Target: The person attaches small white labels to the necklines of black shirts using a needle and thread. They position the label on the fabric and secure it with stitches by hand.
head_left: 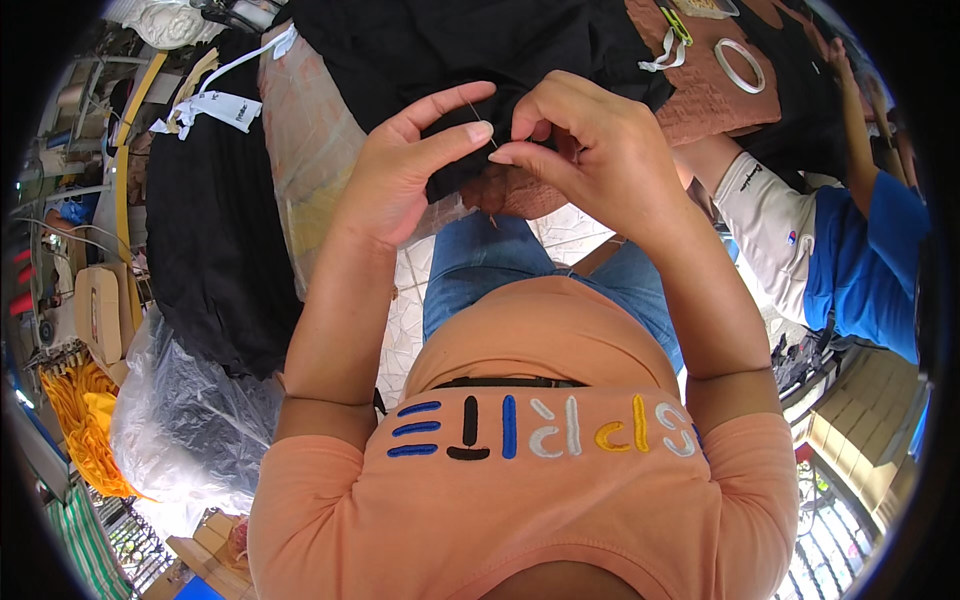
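- Your L hand (388, 172) is raised at 11 o'clk; forearm comes up from abt 8. Index & thumb reach twd 2 o'clk, tips apart w/ a visible gap.
- Thin needle-like piece (475, 111) is at 12 o'clk, btwn your hands: upper end at L index, lower end slanting to 5 o'clk, past L thumb tip to just beside R thumb tip.
- Your R hand (615, 140) is at 1 o'clk, back of hand twd cam, fingers curled in; thumb points btwn 9 & 10, its tip near the index. Forearm rises from btwn 3 & 4.
- Grip: can't tell which fingers pinch the piece; L thumb covers part of it, & contact w/ R thumb is too fine to make out.
- Hidden: most other L fingers sit behind the hand; R fingertips are partly tucked away.
- Black cloth (370, 40) fills 12 o'clk beyond your hands, cut off at top edge.
- Clear plastic sheet (310, 135) is btwn 10 & 11, partly behind L forearm.
- White ring (740, 65) lies btwn 1 & 2 on brown cloth (700, 105).
- Co-worker in blue shirt (860, 265) is near 3, cut off by the dark rim.
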The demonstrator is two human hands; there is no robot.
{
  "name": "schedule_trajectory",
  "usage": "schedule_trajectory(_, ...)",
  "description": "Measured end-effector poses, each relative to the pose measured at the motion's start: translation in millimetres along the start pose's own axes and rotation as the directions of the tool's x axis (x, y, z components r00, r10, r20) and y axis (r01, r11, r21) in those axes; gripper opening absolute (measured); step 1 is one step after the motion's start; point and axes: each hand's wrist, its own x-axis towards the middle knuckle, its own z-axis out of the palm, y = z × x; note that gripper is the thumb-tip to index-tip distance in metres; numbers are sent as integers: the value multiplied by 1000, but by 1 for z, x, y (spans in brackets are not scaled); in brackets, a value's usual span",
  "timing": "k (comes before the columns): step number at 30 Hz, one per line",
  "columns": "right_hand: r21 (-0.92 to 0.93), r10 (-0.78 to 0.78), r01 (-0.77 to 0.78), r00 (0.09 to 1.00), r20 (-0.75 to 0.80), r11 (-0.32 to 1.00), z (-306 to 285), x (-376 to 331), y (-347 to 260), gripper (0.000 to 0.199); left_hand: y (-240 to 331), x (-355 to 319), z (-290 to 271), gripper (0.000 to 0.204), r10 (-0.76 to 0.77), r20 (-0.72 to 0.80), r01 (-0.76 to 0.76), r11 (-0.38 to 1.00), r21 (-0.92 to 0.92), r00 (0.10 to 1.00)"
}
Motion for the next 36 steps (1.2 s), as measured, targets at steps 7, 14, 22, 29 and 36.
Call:
schedule_trajectory(7,174,187,-199,979,82,965,-6,6,-4,18,-3,-3,4,41,167,-32,-156,960,233,985)
schedule_trajectory(14,329,220,-243,970,107,913,-2,9,0,7,1,-6,15,42,411,40,-360,743,563,911)
schedule_trajectory(22,271,69,-65,998,-5,960,2,16,-1,5,9,-6,14,37,248,25,-235,872,428,968)
schedule_trajectory(29,184,-54,72,993,-105,980,-11,38,-2,8,0,0,15,31,421,8,-393,839,377,907)
schedule_trajectory(36,601,217,-166,976,-14,782,-70,82,-21,14,2,-4,15,32,240,63,-238,825,513,969)
